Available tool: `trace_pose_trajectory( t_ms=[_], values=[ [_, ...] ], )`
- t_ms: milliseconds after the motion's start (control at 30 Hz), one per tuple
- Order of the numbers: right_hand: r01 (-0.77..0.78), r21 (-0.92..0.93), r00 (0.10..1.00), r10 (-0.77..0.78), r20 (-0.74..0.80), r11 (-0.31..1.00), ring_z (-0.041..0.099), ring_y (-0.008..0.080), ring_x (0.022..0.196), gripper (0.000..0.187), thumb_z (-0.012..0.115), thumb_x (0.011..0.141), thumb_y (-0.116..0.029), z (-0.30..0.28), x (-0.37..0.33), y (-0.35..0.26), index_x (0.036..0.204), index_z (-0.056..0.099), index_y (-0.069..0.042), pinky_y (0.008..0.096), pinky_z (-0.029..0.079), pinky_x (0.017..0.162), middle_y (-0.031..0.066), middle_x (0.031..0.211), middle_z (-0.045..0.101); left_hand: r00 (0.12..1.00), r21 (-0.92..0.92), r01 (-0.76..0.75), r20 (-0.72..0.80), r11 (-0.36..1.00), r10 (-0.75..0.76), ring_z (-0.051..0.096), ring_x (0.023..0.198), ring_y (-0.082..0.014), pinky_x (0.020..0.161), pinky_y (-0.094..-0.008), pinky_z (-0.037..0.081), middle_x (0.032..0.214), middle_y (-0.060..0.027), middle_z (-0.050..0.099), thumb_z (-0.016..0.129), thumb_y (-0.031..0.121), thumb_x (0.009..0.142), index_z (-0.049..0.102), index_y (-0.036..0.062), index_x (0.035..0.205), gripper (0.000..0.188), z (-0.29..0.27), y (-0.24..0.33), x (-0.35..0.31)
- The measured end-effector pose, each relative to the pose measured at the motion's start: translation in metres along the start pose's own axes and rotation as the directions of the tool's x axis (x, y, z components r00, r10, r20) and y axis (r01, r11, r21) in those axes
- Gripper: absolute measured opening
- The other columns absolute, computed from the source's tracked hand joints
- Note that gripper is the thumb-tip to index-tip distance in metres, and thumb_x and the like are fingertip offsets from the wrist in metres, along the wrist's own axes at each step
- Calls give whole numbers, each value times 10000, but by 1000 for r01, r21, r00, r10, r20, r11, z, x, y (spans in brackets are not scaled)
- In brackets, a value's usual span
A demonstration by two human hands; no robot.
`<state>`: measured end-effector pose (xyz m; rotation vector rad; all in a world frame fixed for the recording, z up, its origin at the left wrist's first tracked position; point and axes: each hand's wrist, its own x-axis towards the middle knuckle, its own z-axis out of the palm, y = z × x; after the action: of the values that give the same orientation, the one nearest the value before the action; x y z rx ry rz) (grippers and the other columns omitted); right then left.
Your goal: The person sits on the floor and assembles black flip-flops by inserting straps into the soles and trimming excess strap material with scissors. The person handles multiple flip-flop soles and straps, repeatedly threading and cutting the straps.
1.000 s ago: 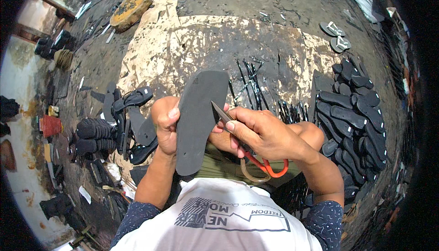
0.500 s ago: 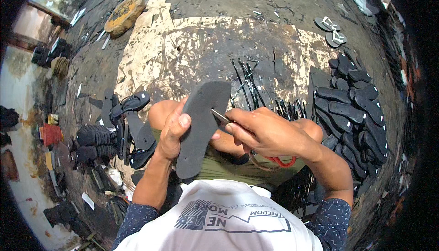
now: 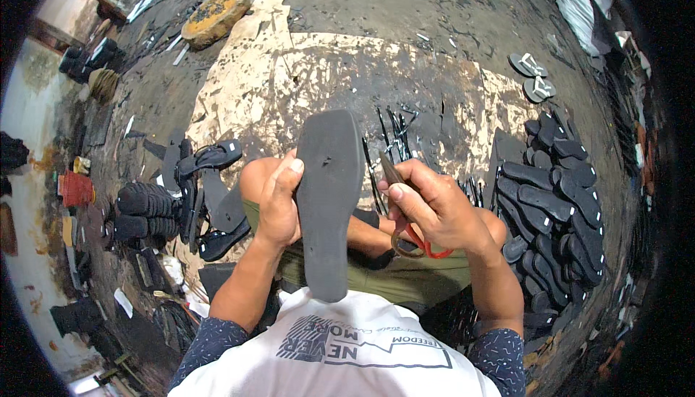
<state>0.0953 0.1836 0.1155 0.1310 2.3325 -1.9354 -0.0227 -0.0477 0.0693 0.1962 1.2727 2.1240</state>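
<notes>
A dark grey sandal sole (image 3: 329, 201) stands lengthwise before me, with a small hole in its upper part. My left hand (image 3: 280, 201) grips its left edge, thumb on the face and fingers behind. Just right of the sole, my right hand (image 3: 434, 205) is closed round the blades of a pair of scissors (image 3: 392, 171). Their pointed end sticks up past my fingers, apart from the sole. The red-wrapped handle loops (image 3: 427, 246) hang below that hand.
Black straps (image 3: 396, 133) lie on the worn sheet (image 3: 246, 78) ahead. At the right is a heap of black soles (image 3: 550, 209); stacked soles (image 3: 148, 209) and finished sandals (image 3: 210, 157) sit left. Farther off are a round wooden block (image 3: 216, 19) and pale flip-flops (image 3: 537, 89).
The scissors' tip has come out of the hole in the sole, and my right hand has moved right. My left hand has turned the sole more upright.
</notes>
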Motion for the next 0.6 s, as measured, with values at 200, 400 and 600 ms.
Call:
trace_pose_trajectory(
  t_ms=[200,400,600],
  values=[
    [89,-236,958,-148,-246,968,727,417,944,309,684,995,-222,25,7,-18,1176,566,-1,428,584,744,239,1022,722,942,633,-302,83,713,325,644,1092,-173,957,-310,525,1216,-117,665,502,250,1086,477,-60,1420,457,10,4,-4],
    [254,-554,802,-493,-338,793,725,345,778,241,765,921,-188,41,34,6,1018,625,-18,416,587,654,158,870,697,930,599,-348,127,721,344,608,1173,-224,1018,-368,495,1302,-166,611,569,288,1037,431,-43,1440,539,22,-4,-11],
    [306,-512,828,-490,-274,803,698,364,818,213,714,961,-169,48,44,38,1086,637,-16,427,568,710,172,913,668,967,-172,-225,85,959,242,601,1169,-240,1035,-391,490,1247,-145,583,621,420,966,365,75,1432,635,32,-42,5]
  ],
)
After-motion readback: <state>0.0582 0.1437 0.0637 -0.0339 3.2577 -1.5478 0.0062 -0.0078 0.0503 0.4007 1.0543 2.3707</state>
